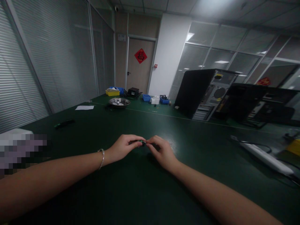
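My left hand (123, 148), with a bracelet at its wrist, pinches a small dark item with a green part (141, 142) between thumb and fingers. My right hand (162, 152) is closed at the item's right end, its thumb and fingertips pressed together by a small light-coloured bit. Whether that bit belongs to the green-and-dark item is too small to tell. Both hands meet just above the dark green tabletop (131, 190).
Farther back stand a metal bowl (119, 103), a yellow bin (112, 92), blue bins (146, 98) and a computer tower (206, 93). At left lie a dark green-ended tool (64, 123) and white paper (84, 107); at right, a white power strip (267, 157) with cables.
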`<state>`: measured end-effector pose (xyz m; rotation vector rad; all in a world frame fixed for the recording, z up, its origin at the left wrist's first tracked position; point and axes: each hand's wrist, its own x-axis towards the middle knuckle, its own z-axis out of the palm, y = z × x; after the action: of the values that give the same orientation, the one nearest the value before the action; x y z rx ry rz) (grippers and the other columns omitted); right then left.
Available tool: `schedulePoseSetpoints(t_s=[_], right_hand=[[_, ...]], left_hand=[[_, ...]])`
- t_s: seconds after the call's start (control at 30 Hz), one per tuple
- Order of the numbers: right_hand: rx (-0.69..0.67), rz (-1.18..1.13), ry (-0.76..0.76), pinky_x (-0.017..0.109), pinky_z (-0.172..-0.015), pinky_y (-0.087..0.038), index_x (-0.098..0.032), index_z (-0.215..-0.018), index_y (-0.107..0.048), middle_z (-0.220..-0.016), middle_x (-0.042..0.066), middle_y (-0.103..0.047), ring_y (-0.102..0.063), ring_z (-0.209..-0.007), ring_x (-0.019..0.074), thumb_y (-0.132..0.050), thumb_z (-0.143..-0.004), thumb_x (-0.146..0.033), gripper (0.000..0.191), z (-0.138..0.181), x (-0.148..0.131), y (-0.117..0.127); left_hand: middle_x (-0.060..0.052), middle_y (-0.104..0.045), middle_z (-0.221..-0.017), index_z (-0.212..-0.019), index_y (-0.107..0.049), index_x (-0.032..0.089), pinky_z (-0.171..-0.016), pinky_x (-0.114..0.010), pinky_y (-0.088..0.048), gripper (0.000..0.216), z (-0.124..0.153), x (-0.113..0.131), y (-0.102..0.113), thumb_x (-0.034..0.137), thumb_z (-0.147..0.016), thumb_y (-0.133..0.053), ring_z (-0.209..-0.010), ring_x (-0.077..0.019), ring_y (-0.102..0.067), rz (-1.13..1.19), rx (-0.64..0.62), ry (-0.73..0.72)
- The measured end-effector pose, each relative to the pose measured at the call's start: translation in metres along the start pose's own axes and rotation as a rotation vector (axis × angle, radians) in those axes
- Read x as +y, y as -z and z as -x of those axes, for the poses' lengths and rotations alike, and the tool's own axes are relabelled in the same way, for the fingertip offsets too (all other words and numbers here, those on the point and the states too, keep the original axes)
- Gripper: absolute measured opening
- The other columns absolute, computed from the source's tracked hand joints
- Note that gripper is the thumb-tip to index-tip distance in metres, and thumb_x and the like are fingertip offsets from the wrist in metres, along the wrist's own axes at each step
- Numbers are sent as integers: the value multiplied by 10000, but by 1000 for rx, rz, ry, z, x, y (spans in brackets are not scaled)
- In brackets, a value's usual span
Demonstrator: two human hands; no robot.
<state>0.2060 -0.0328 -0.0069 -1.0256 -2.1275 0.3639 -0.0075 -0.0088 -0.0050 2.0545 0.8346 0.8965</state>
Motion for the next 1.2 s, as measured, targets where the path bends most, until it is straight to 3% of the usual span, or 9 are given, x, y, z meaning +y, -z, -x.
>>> schedulePoseSetpoints(t_s=[0.3, 0.47, 0.87, 1.07, 1.2], right_hand=[[51, 3, -41, 270, -707, -462, -219, -946, -656, -887, 34, -647, -601, -815, 159, -536, -893, -220, 131, -2, 3, -3], [64, 17, -63, 273, -720, -457, -217, -929, -663, -873, 31, -644, -592, -800, 155, -530, -897, -233, 138, -2, 2, -2], [47, 11, -70, 270, -710, -457, -217, -934, -661, -884, 32, -646, -590, -817, 159, -515, -907, -248, 152, -3, 2, -3], [-26, 57, -103, 275, -718, -454, -222, -932, -660, -891, 26, -648, -596, -836, 163, -512, -901, -230, 152, -4, -1, -2], [-96, 84, -150, 283, -720, -459, -228, -973, -651, -938, 31, -651, -596, -869, 180, -523, -880, -229, 158, -5, 1, -2]], left_hand=[[-73, -653, -1118, -1167, -613, 196, -827, -327, -488, 315, -3, -9, -2, 277, -872, -542, -946, -199, -616, 191, -6, 133], [-51, -644, -971, -1056, -582, 167, -799, -324, -491, 218, -6, -15, -5, 244, -853, -565, -883, -180, -610, 247, -15, 137], [-42, -610, -966, -1032, -649, 229, -856, -322, -411, 267, -3, -6, 1, 265, -946, -399, -953, -203, -531, -227, -178, -64], [-56, -616, -1054, -1093, -639, 243, -887, -333, -395, 284, -2, -4, -1, 261, -948, -396, -992, -213, -506, -261, -212, -112], [-51, -613, -1024, -1069, -636, 224, -895, -333, -406, 262, -3, -3, -1, 257, -936, -413, -994, -210, -526, -242, -148, -49]])
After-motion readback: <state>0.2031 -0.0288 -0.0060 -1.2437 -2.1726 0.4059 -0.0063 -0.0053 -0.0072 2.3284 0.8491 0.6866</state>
